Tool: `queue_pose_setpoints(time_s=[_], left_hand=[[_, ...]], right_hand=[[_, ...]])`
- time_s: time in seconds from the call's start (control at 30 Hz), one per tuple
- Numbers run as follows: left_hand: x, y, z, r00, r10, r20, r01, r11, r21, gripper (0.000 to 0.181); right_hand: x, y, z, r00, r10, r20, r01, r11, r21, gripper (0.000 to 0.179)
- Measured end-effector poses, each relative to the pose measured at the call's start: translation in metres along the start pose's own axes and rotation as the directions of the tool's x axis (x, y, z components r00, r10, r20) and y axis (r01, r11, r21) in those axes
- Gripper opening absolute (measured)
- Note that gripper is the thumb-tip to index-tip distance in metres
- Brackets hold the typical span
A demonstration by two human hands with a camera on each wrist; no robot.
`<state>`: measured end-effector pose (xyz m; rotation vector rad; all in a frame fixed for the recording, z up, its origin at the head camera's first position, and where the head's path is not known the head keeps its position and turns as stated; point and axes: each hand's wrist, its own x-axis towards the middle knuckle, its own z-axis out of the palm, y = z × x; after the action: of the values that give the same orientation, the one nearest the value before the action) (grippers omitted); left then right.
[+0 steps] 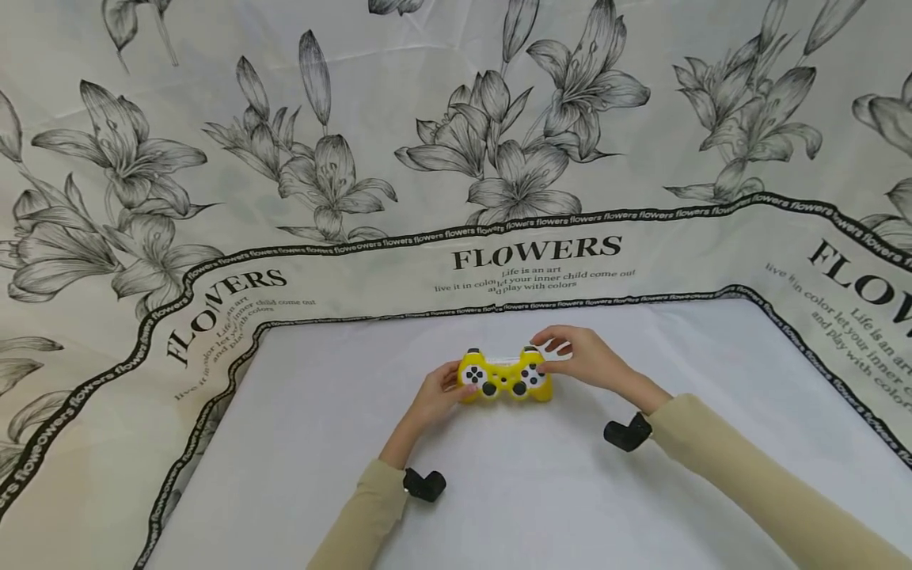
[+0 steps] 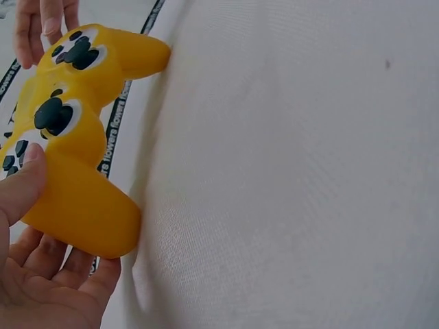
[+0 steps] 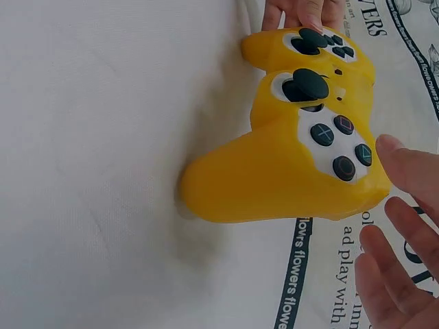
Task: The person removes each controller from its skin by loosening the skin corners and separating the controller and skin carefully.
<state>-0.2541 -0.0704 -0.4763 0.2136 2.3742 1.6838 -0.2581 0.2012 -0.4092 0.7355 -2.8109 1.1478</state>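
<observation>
A yellow game controller (image 1: 506,370) with black sticks and buttons on white patches is tilted up above the white cloth, its handles toward the person. My left hand (image 1: 435,397) holds its left side, the thumb over the directional buttons and the other fingers behind, as the left wrist view shows. At the right shoulder of the controller is my right hand (image 1: 587,360). In the right wrist view its thumb (image 3: 405,164) lies close to the triangle button, while the other fingers are spread apart off the body. The controller's back is hidden.
A white cloth (image 1: 342,443) covers the surface under the hands. Behind and at both sides rises a fabric (image 1: 399,277) printed with lilies, black borders and lettering. Each wrist carries a small black camera (image 1: 425,484), below beige sleeves (image 1: 741,459).
</observation>
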Motion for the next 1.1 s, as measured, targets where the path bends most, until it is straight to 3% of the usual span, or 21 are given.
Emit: queue_pose_setpoints(time_s=[0.53,0.73,1.1], left_hand=[[0.001,0.001,0.003,1.000,0.006,0.004,-0.006,1.000,0.030,0.057],[0.002,-0.003,0.004,0.999,0.029,0.037,-0.030,0.998,0.052,0.055],[0.001,-0.003,0.001,1.000,0.015,0.019,-0.015,0.999,0.037,0.051]], right_hand=[[0.027,-0.004,-0.008,0.985,-0.044,0.168,0.043,0.999,0.012,0.042],[0.035,-0.006,-0.007,0.977,-0.061,0.204,0.070,0.997,-0.035,0.040],[0.044,-0.004,-0.004,0.962,-0.053,0.269,0.059,0.998,-0.015,0.035]])
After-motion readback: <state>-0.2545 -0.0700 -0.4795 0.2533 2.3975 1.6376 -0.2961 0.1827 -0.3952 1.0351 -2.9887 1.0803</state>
